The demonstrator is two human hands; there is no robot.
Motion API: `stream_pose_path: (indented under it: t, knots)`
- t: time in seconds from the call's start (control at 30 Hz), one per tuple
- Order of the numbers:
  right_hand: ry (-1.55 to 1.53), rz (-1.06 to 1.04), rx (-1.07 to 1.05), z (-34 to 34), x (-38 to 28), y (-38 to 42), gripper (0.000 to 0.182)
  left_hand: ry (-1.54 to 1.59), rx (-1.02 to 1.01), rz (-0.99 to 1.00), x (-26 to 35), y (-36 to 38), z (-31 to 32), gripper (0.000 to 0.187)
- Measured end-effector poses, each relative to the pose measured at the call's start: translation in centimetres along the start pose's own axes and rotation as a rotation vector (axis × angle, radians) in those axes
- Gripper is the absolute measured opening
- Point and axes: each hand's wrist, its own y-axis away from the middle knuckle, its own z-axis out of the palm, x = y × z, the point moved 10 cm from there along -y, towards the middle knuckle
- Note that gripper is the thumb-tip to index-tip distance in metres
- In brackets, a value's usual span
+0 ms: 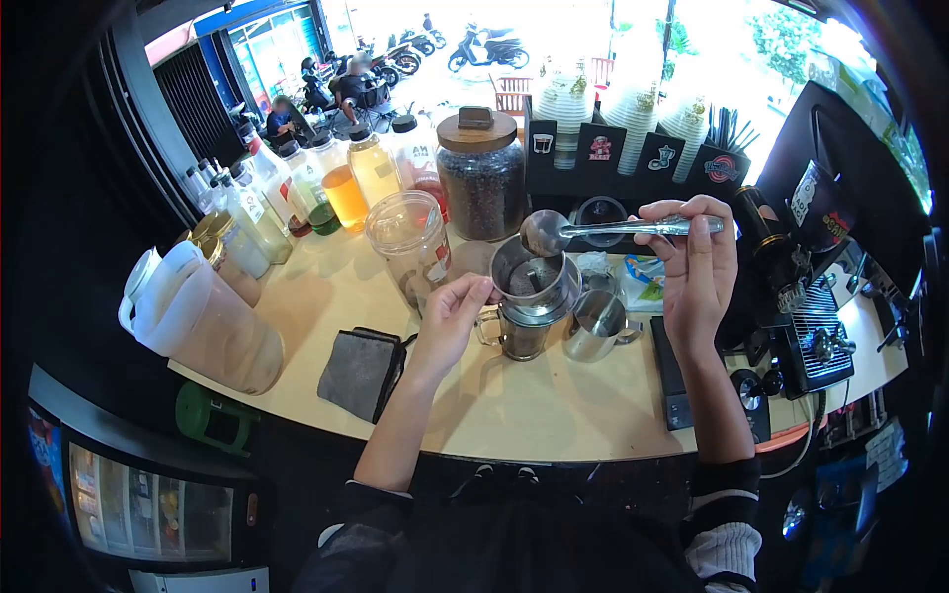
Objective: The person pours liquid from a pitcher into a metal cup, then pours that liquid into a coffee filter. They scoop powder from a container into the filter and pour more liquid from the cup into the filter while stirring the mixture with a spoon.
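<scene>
My right hand [697, 267] grips a long-handled metal spoon [544, 233] by its handle. The spoon's bowl hangs over the rim of a metal drip filter [524, 274], which has dark matter inside. With thumb and fingers, my left hand [450, 321] pinches the filter's left edge. Beneath the filter stands a glass mug [524, 341] with its handle to the left. A steel milk pitcher [596, 331] is just right of the mug. Behind my left hand stands a clear open jar [403, 237]; whatever lies low in it is hard to make out.
A lidded jar of coffee beans [481, 188] and several syrup bottles [346, 193] line the back. Cup holders [603, 153] stand behind. At left are a plastic pitcher [203, 316] and grey cloth [361, 374]; at right, a black scale [672, 381] and espresso machine [820, 341].
</scene>
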Motion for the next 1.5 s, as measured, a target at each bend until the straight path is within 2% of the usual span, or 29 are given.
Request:
stream_pose_path:
  t: [0.17,0.47,0.77,0.83,0.93,1.27,1.33,1.5]
  knots:
    - [0.015,-0.032,0.01,0.0,-0.4,0.3,0.016,0.002,-0.004,0.067,-0.5,0.9,0.2,0.023]
    - [0.133,-0.115,-0.113,2.0,-1.2,1.3,0.015,-0.138,0.029,0.227,1.3,1.7,0.6,0.015]
    - [0.203,-0.139,-0.165,2.5,-0.3,2.1,0.015,-0.461,0.082,0.331,4.0,2.0,0.5,0.012]
    - [0.269,-0.123,-0.189,2.8,-0.1,2.3,0.016,-0.613,0.092,0.382,5.1,2.3,0.9,0.012]
    - [0.223,-0.128,-0.176,2.8,0.2,2.5,0.017,-0.676,0.083,0.412,5.8,2.3,1.1,0.012]
    - [0.268,-0.145,-0.2,2.7,0.5,3.2,0.016,-0.556,0.063,0.297,4.4,1.4,0.5,0.013]
    - [0.264,-0.162,-0.201,2.7,0.4,3.3,0.015,-0.727,0.063,0.402,5.5,2.0,1.3,0.013]
    - [0.278,-0.197,-0.226,3.1,-0.5,3.7,0.012,-0.824,0.083,0.521,7.0,2.6,2.1,0.011]
